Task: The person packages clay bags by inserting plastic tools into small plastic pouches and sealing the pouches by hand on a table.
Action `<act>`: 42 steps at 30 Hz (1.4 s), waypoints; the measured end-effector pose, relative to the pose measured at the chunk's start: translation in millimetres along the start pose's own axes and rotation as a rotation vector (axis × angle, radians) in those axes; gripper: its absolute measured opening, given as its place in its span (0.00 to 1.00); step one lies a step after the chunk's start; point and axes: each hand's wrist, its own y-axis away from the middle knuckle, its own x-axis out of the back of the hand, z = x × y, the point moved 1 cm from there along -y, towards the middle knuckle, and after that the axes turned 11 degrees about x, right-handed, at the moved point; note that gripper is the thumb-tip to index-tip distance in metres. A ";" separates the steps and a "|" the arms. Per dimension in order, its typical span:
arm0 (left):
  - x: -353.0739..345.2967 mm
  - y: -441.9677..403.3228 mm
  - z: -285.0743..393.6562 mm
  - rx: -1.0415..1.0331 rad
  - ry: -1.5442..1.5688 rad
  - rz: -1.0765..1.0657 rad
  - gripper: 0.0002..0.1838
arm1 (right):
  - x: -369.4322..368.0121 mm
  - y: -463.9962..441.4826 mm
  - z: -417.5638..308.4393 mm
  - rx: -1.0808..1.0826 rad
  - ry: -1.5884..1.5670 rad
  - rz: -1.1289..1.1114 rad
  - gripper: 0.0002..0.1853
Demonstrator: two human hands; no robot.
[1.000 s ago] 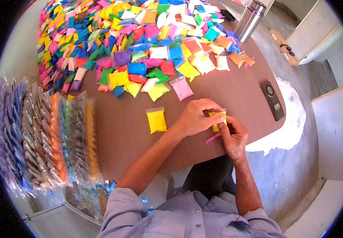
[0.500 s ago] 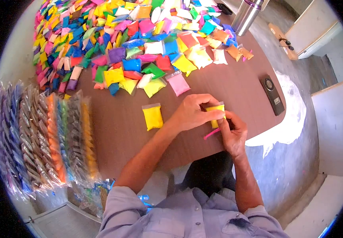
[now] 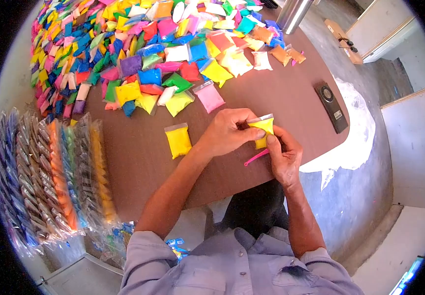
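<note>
Between my two hands is a small yellow packet [image 3: 261,125] with a clear top strip. My left hand [image 3: 229,132] pinches its left side and my right hand [image 3: 285,155] grips its right side. A pink stick [image 3: 256,157] with a small looped end juts out beside my right fingers; whether they hold it is hidden. Another yellow packet [image 3: 178,141] lies flat on the brown table, left of my left hand. Beyond my hands lies a pink packet [image 3: 209,97] at the near edge of the heap.
A large heap of colourful packets [image 3: 149,76] covers the far side of the brown table [image 3: 138,182]. Long plastic-wrapped packet strips [image 3: 60,172] stand at the left. A black device [image 3: 331,106] lies near the right edge, and a steel flask [image 3: 293,15] stands at the back.
The view has shifted, so the table's things appear further left. More of the packet's yellow upper part shows between my fingers. Both hands keep their hold on it.
</note>
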 end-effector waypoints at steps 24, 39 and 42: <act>-6.0 1.9 10.7 0.043 0.014 -0.016 0.14 | 0.9 3.5 5.9 -0.050 -0.099 0.053 0.13; -8.6 2.8 6.2 -0.005 -0.073 0.004 0.08 | 0.8 1.2 2.1 -0.086 -0.114 0.094 0.14; -11.1 1.9 4.3 -0.021 0.008 0.015 0.09 | 2.6 0.9 1.4 -0.120 -0.086 0.076 0.15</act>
